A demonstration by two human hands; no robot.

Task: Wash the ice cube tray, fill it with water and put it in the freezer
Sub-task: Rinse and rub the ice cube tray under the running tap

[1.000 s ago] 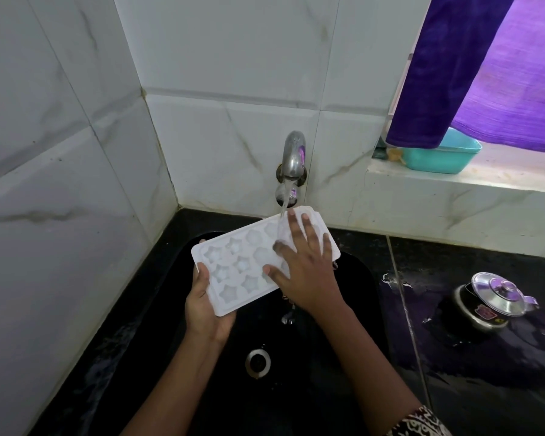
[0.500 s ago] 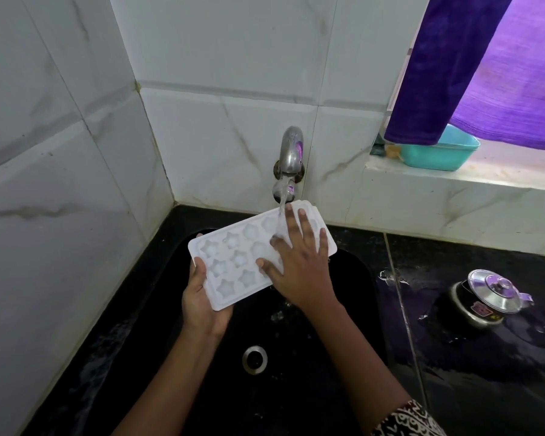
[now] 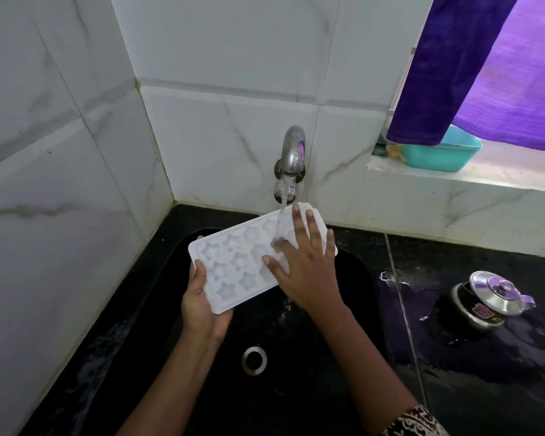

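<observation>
A white ice cube tray (image 3: 233, 265) with star-shaped cells is held over the black sink (image 3: 353, 309), tilted so its far end is higher. My left hand (image 3: 202, 305) grips its near left corner, thumb on top. My right hand (image 3: 306, 265) lies flat on the tray's right half with fingers spread and straight. Water runs from the steel tap (image 3: 291, 152) onto the tray beside my right fingers.
The sink's steel drain (image 3: 254, 360) lies below the tray. On the wet black counter to the right stands a small pot with a steel lid (image 3: 491, 298). A teal tub (image 3: 444, 152) sits on the window ledge under a purple curtain (image 3: 485, 67). Tiled walls close off the left and back.
My right hand has slid slightly left across the tray under the running water. The left hand keeps its grip.
</observation>
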